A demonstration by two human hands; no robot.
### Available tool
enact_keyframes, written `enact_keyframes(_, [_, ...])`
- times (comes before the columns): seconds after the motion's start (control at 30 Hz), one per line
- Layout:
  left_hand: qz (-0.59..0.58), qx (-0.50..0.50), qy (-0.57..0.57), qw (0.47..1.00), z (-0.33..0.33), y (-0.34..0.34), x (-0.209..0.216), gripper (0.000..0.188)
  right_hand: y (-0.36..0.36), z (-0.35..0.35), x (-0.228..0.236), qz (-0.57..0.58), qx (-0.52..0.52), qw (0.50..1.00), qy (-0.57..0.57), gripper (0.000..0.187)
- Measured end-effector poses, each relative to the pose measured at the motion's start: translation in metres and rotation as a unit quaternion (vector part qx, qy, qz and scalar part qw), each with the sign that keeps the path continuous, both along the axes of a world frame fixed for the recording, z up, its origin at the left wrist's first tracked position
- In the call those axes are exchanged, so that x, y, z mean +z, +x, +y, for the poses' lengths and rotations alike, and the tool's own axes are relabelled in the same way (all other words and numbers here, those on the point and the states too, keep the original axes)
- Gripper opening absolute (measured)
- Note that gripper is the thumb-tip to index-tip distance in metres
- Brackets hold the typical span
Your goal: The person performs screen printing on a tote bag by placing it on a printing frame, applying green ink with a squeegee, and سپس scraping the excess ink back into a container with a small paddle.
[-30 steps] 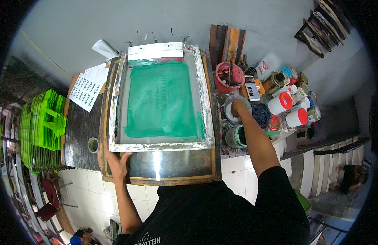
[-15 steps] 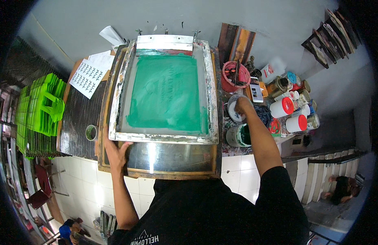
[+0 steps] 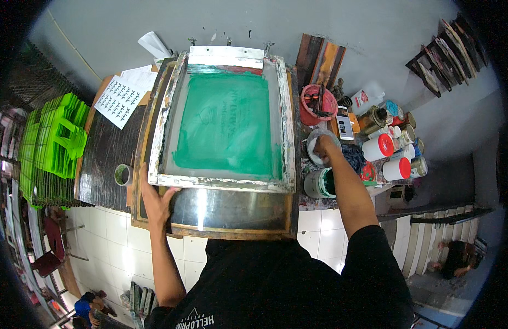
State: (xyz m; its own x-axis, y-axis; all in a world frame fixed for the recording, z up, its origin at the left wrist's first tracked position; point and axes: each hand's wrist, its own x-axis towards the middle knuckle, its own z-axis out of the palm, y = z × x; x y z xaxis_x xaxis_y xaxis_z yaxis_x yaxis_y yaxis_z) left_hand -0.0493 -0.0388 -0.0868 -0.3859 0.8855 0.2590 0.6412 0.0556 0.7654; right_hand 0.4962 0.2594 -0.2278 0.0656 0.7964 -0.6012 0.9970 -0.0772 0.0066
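A silk-screen frame [image 3: 221, 183] with paint-stained wooden sides rests on the printing board [image 3: 237, 214] before me. Green ink [image 3: 224, 123] coats most of its mesh. My left hand [image 3: 157, 203] grips the frame's near left corner, thumb stretched along the near edge, the other fingers partly hidden by the frame. To the right of the board, my right hand [image 3: 326, 147] reaches into a round whitish tub [image 3: 314, 160]. Its fingers are curled down, and whatever they hold is hidden. Just nearer stands an open pot [image 3: 315, 183] with dark green ink inside.
Ink jars with red lids [image 3: 384, 145] crowd the right side, beside a phone [image 3: 344, 125] and a pink bucket [image 3: 314, 112] of tools. On the left are a small cup [image 3: 123, 175], printed sheets [image 3: 119, 101] and green bags [image 3: 56, 137] on a rack. Other people are in the background.
My right hand stays in the tub and has shifted only slightly. The left hand keeps its place at the frame's corner. The whole view has moved a little.
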Motion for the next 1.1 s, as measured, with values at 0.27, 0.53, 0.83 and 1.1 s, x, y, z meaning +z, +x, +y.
enact_keyframes(0.27, [-0.029, -0.005, 0.018, 0.999, -0.003, -0.005, 0.001, 0.106, -0.014, -0.012, 0.081, 0.177, -0.148, 0.972, -0.045, 0.017])
enact_keyframes(0.53, [-0.011, 0.018, 0.011, 1.000, -0.007, -0.004, 0.007, 0.108, -0.035, -0.021, 0.106, 0.228, -0.180, 0.955, -0.063, 0.016])
enact_keyframes(0.83, [-0.014, 0.022, 0.008, 1.000, -0.002, -0.003, 0.003, 0.110, 0.021, 0.021, 0.030, -0.009, 0.241, 0.970, -0.019, 0.023])
enact_keyframes(1.1, [0.023, 0.025, 0.004, 0.999, -0.005, -0.005, 0.000, 0.107, -0.046, -0.023, 0.111, 0.060, -0.073, 0.993, 0.076, 0.022])
